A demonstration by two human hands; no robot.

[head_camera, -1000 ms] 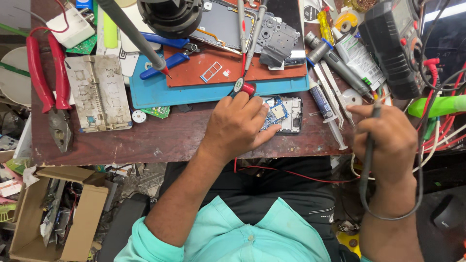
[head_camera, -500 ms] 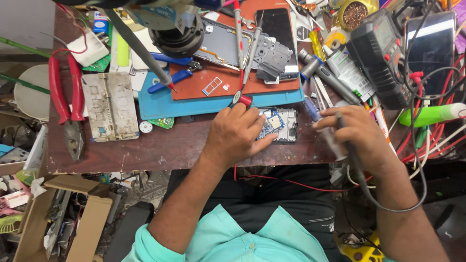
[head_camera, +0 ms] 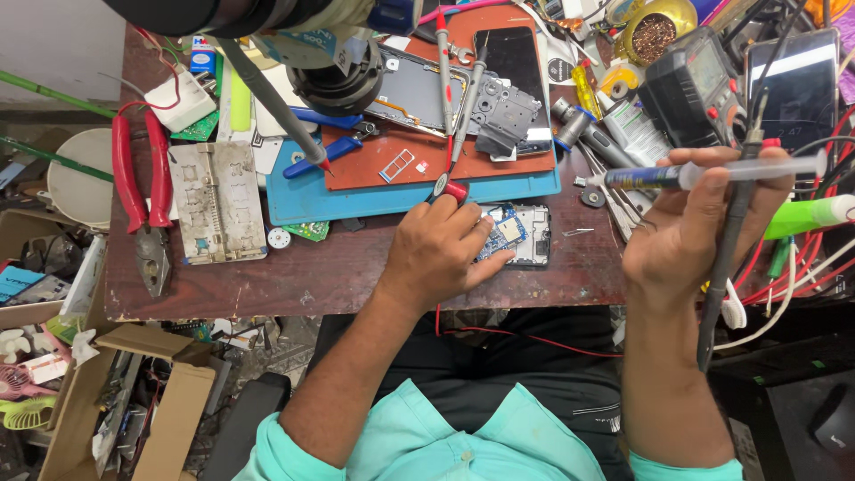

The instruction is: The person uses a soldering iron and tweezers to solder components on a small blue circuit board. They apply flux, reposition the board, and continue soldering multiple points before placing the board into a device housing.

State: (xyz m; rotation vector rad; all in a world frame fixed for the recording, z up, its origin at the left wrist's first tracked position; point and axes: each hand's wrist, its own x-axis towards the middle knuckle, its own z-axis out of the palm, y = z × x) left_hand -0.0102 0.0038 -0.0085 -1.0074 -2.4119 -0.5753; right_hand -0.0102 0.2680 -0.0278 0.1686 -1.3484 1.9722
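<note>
Right hand (head_camera: pixel 690 236) risen off the tabletop (head_camera: pixel 356 272) since half a second ago, now closed around a flux syringe (head_camera: pixel 712 172) held level, tip pointing left; dark soldering iron (head_camera: pixel 726 258) still tucked in the same grip, no longer lowered beside the board. Left hand (head_camera: pixel 438 254) unchanged, fingers curled, pinning the opened phone board (head_camera: pixel 521 233) at the tabletop's near edge, just below the blue mat (head_camera: pixel 303 200). Looks like flux before heat.
</note>
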